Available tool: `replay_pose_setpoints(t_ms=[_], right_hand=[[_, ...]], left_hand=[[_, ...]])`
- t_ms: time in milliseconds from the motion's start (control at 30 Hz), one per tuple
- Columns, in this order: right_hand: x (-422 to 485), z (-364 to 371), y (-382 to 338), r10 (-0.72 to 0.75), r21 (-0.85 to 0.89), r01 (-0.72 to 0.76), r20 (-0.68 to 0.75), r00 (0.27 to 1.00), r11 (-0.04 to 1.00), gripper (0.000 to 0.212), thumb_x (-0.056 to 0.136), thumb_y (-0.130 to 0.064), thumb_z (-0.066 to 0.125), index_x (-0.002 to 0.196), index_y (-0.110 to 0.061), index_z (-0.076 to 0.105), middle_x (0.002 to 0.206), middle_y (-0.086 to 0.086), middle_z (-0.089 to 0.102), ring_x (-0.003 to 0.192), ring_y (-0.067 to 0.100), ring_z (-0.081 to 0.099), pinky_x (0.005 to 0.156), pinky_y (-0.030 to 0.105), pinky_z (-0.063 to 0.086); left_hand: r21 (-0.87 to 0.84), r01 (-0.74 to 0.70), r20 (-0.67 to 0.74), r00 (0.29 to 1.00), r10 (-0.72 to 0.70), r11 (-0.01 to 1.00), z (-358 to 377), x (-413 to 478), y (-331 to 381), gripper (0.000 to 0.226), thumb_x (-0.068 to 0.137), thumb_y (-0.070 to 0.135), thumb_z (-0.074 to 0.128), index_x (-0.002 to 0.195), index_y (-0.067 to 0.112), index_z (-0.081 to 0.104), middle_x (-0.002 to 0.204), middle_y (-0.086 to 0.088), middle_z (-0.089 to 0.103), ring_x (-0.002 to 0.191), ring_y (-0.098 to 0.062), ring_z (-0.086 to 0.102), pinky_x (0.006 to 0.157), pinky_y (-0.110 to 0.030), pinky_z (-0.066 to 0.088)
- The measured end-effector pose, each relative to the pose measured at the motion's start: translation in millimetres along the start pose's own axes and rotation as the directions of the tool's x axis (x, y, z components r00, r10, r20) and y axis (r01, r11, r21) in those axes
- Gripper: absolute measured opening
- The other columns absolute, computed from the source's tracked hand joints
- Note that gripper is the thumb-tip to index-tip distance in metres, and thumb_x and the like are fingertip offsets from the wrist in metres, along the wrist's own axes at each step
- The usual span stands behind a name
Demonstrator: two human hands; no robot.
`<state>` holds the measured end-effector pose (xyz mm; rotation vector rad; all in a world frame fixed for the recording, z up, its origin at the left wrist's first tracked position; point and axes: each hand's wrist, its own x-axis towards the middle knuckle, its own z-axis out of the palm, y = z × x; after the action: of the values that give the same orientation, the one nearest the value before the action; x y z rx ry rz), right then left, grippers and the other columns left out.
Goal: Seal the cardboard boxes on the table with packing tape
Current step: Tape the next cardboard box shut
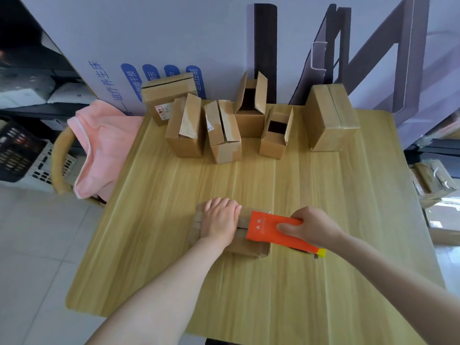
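Likely light, dentable box [240, 245] is pinned under flat left hand [219, 220]; tape dispenser [267, 227] just beside is gripped by right hand [315, 227].

Stocked shelves [27, 95], cardboard boxes [331, 118] and a crate [22, 155] mark a stockroom.

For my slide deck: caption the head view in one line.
Left hand presses a cardboard box on the table; right hand holds an orange tape dispenser on its top; six boxes stand behind.
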<state>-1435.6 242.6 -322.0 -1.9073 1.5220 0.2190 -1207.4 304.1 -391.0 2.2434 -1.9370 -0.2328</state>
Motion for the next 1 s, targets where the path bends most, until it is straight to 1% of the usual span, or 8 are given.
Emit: replay_pose_setpoints(t_ms=[100, 400, 533, 667, 767, 867, 933, 1000], right_hand=[[1, -6, 20, -0.013, 0.026, 0.013, 0.010, 1.000, 1.000, 0.041, 0.076, -0.061, 0.064, 0.066, -0.021, 0.065, 0.062, -0.007, 0.063, 0.058, 0.009, 0.060, 0.053, 0.029, 0.047], [-5, -17, 63, -0.083, 0.070, 0.080, 0.043, 0.996, 0.994, 0.035, 0.077, -0.057, 0.064, 0.064, -0.025, 0.065, 0.057, -0.009, 0.061, 0.049, 0.004, 0.059, 0.042, 0.019, 0.040], [-6, -21, 76, -0.080, 0.098, 0.073, 0.066, 0.995, 0.992, 0.036, 0.077, -0.055, 0.065, 0.060, -0.024, 0.063, 0.054, -0.008, 0.060, 0.045, 0.008, 0.059, 0.039, 0.024, 0.045], [-8, -25, 88, -0.064, 0.067, 0.059, 0.071, 0.995, 0.996, 0.034, 0.076, -0.057, 0.064, 0.061, -0.026, 0.064, 0.055, -0.007, 0.062, 0.042, 0.007, 0.060, 0.036, 0.022, 0.043], [-4, -25, 82, -0.025, -0.029, 0.028, 0.084, 0.996, 0.999, 0.039, 0.074, -0.064, 0.061, 0.065, -0.026, 0.064, 0.062, -0.007, 0.064, 0.047, 0.012, 0.064, 0.036, 0.023, 0.047], [8, -19, 56, 0.009, -0.208, 0.009, 0.088, 0.996, 0.978, 0.045, 0.073, -0.067, 0.055, 0.073, -0.022, 0.064, 0.069, -0.006, 0.063, 0.053, 0.014, 0.062, 0.039, 0.024, 0.046], [17, -16, 35, -0.009, -0.316, 0.033, 0.077, 0.997, 0.948, 0.046, 0.075, -0.065, 0.053, 0.074, -0.020, 0.061, 0.070, -0.006, 0.060, 0.056, 0.012, 0.056, 0.044, 0.023, 0.039], [24, -18, 18, 0.009, -0.356, 0.019, 0.078, 0.997, 0.934, 0.040, 0.078, -0.059, 0.054, 0.070, -0.020, 0.054, 0.068, -0.006, 0.056, 0.057, 0.011, 0.050, 0.046, 0.023, 0.033]], left_hand=[[0.040, 0.019, 0.010, 1.000, -0.019, 0.999, 0, 1, 2, 0.043, 0.100, 0.038, 0.019, 0.092, 0.025, 0.060, 0.092, 0.009, 0.061, 0.094, -0.016, 0.051, 0.094, -0.031, 0.032], [0.053, 0.023, 0.014, 1.000, -0.024, 0.998, 0, 0, 4, 0.047, 0.100, 0.037, 0.016, 0.093, 0.024, 0.060, 0.093, 0.009, 0.060, 0.093, -0.017, 0.050, 0.094, -0.034, 0.033], [0.050, 0.031, 0.014, 0.999, -0.032, 0.998, 1, 0, 3, 0.048, 0.100, 0.038, 0.014, 0.092, 0.025, 0.059, 0.092, 0.010, 0.059, 0.092, -0.017, 0.050, 0.094, -0.035, 0.034], [0.045, 0.035, 0.002, 0.999, -0.035, 0.998, 2, 0, 4, 0.048, 0.100, 0.038, 0.014, 0.091, 0.024, 0.059, 0.091, 0.010, 0.059, 0.091, -0.017, 0.050, 0.094, -0.036, 0.034], [0.036, 0.034, 0.003, 0.999, -0.034, 0.999, 1, 0, 5, 0.051, 0.099, 0.039, 0.012, 0.091, 0.023, 0.060, 0.092, 0.009, 0.060, 0.092, -0.017, 0.051, 0.095, -0.037, 0.035], [0.044, 0.041, 0.008, 0.999, -0.041, 0.998, 0, 0, 7, 0.054, 0.099, 0.040, 0.010, 0.092, 0.023, 0.060, 0.092, 0.009, 0.060, 0.093, -0.017, 0.051, 0.097, -0.036, 0.033], [0.051, 0.047, 0.018, 0.999, -0.048, 0.998, -1, 0, 8, 0.055, 0.099, 0.041, 0.008, 0.093, 0.024, 0.060, 0.094, 0.010, 0.060, 0.095, -0.017, 0.050, 0.099, -0.035, 0.031], [0.053, 0.052, 0.022, 0.998, -0.053, 0.997, -1, 0, 8, 0.055, 0.098, 0.041, 0.007, 0.093, 0.025, 0.060, 0.094, 0.010, 0.059, 0.096, -0.016, 0.050, 0.099, -0.034, 0.031]])
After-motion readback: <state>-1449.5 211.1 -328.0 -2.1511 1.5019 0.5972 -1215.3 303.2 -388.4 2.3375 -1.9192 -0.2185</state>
